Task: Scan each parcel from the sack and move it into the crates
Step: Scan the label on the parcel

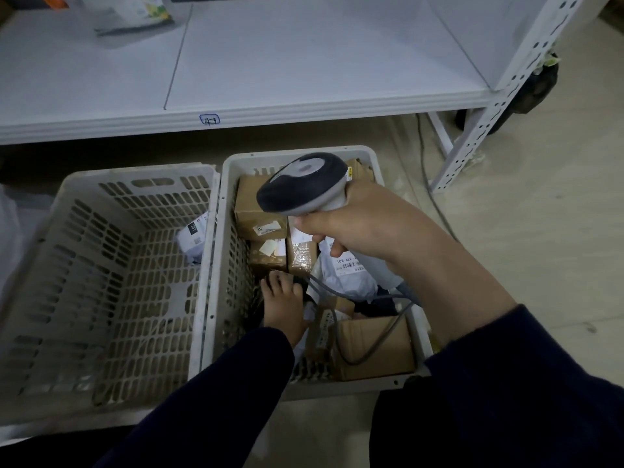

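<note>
Two pale slotted crates stand side by side on the floor. The left crate [141, 173] holds one white parcel [192, 238] against its right wall. The right crate [337, 388] is packed with brown boxes [253, 204], a white bag parcel [344, 282] and an open-flapped carton [374, 346]. My right hand [364, 228] grips a grey and black barcode scanner [300, 184] above the right crate, its cable trailing down into the crate. My left hand [283, 305] reaches into the right crate, fingers spread on a dark parcel [305, 285] that is mostly hidden.
A white metal shelf [270, 79] marked "4-9" runs across just behind the crates, its perforated post [489, 113] to the right. A cable [425, 157] lies on the floor by the post. Pale sack-like material [10, 231] shows at the left edge.
</note>
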